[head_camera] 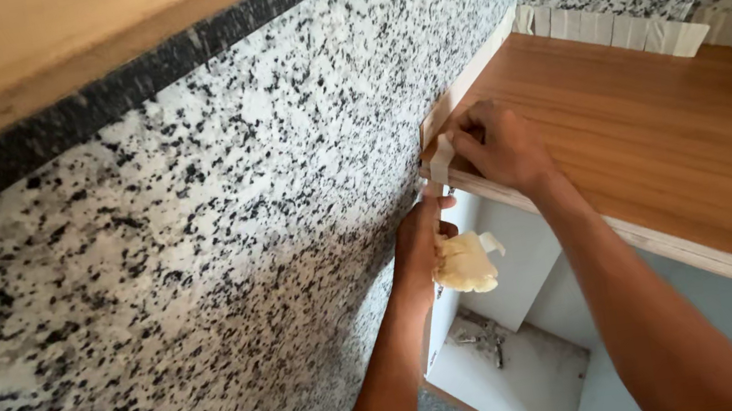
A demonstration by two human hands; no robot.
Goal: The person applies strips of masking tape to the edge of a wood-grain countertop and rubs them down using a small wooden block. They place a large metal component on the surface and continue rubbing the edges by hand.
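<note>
Head view: a strip of tape (440,161) is pinched between the fingers of the right hand (500,147) at the front left corner of the wooden top (664,132), where that corner meets the granite wall (200,259). The left hand (420,244) is closed around a crumpled yellowish wad (465,264) just below the top's front edge, its thumb raised towards the lower end of the tape. More tape is seen along the top's left edge and in short pieces (610,29) along its back edge. Beneath the top an open white compartment (516,367) is visible, with small debris on its floor. It is judged that the strip is best handled slowly, kept close to the surface and in line with the seam, so that it is not torn.
</note>
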